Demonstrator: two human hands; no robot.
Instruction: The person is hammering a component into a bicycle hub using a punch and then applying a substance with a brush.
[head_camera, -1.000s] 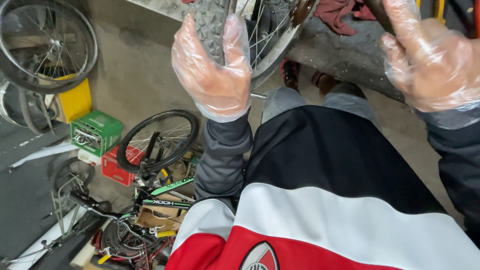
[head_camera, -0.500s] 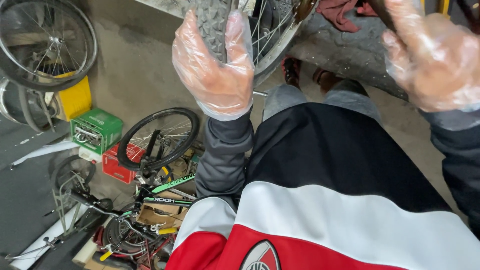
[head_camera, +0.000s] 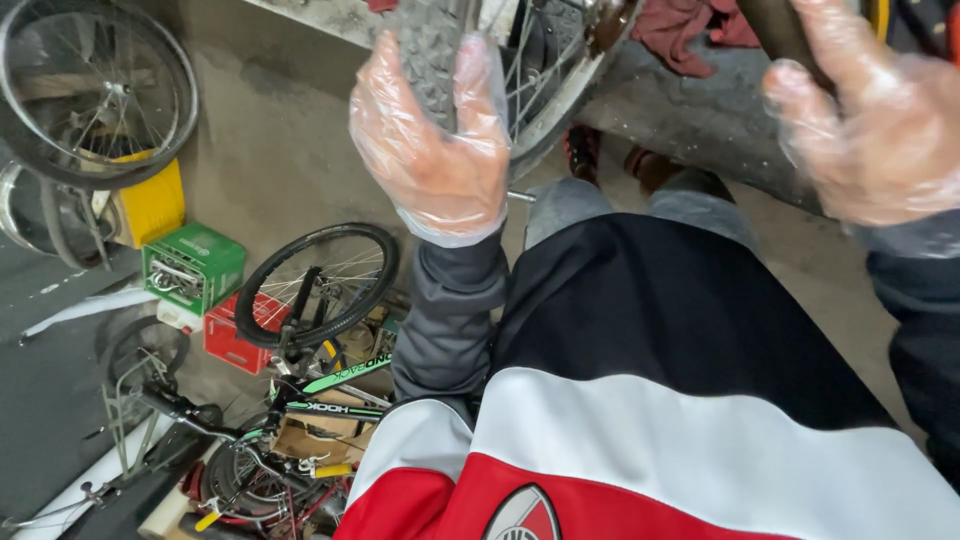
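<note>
Overhead, left hand, gloved, clamped on the knobby tyre of a raised wheel. Right hand, gloved, closed around a dark bar. Both holds unchanged from a second ago; work steady.

A bicycle repair workshop, cluttered and rough. Against a bare concrete wall lies a black-and-green bicycle. Above it hang loose spoked wheels; just left of it sit green and red crates; below it, tangled frames and parts on the floor.
</note>
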